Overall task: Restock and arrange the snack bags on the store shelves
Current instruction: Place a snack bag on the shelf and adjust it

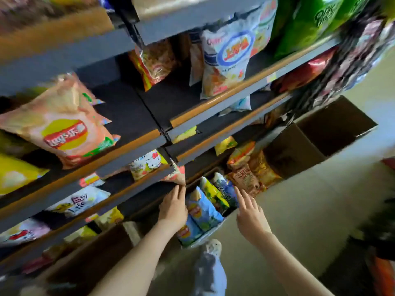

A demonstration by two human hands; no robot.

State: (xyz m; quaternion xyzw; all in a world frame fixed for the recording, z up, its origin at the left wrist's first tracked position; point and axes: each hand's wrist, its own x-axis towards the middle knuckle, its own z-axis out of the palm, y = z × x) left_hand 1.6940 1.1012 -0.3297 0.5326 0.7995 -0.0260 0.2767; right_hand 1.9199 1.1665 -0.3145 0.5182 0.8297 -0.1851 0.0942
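Down at six o'clock in the view, both hands reach toward the blue chip bags (203, 212), which stand upright in a row below the shelves (136, 179). The left hand (174, 208) holds nothing, its fingers straight and close together. Its tips lie at the bottom corner of a small pink bag (178, 177) hanging over the shelf edge at twelve o'clock; I cannot tell whether they touch. The right hand (250, 212) is empty at three o'clock of the blue bags, fingers straight and slightly spread, tips near the orange packs (245, 177).
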